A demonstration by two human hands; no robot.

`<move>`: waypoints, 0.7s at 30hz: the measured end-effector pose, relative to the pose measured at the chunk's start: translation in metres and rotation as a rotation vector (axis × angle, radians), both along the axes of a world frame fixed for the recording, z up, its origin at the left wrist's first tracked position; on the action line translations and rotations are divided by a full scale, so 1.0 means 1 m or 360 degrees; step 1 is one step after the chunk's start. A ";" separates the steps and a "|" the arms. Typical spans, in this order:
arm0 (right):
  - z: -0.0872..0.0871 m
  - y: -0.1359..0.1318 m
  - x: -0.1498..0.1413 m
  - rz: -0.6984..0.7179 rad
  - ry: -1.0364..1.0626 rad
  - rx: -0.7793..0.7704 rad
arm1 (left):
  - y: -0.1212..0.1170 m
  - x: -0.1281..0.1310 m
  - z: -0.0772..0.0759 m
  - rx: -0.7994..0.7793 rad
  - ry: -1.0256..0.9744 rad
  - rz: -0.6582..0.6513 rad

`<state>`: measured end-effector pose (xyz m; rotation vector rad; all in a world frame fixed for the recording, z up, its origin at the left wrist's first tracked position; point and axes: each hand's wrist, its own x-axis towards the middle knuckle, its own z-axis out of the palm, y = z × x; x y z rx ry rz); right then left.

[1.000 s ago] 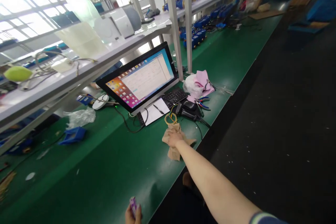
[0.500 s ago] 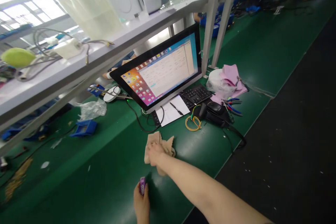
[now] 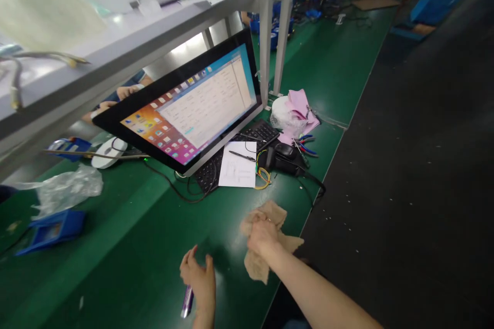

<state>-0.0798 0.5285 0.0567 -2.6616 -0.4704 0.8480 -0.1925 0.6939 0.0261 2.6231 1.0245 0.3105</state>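
My right hand [image 3: 263, 236] is closed on a crumpled beige cloth [image 3: 257, 266], close to the front edge of the green bench [image 3: 154, 252]. Parts of the cloth stick out around the fingers. To its left, my left hand [image 3: 198, 272] is raised over the bench with fingers apart and nothing in them. Beside the left wrist lies a small purple packet [image 3: 187, 302], partly hidden by the hand.
A monitor [image 3: 193, 113] stands behind a keyboard [image 3: 208, 175], paper [image 3: 237, 175] and pen [image 3: 242, 156]. Yellow cable [image 3: 263, 179], a black scanner-like device [image 3: 285, 162] and pliers [image 3: 309, 150] lie right. A blue bin [image 3: 57, 229] sits left. Another person's hands [image 3: 125, 92] show behind the monitor.
My left hand has let go of the purple packet, which now lies on the bench. My right hand has moved the cloth right, towards the bench edge. The camera view has shifted.
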 end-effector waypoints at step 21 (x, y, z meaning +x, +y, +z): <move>-0.071 -0.316 -0.048 -0.0879 -0.0374 -0.0409 | -0.022 0.216 0.000 0.0773 0.0474 -0.1847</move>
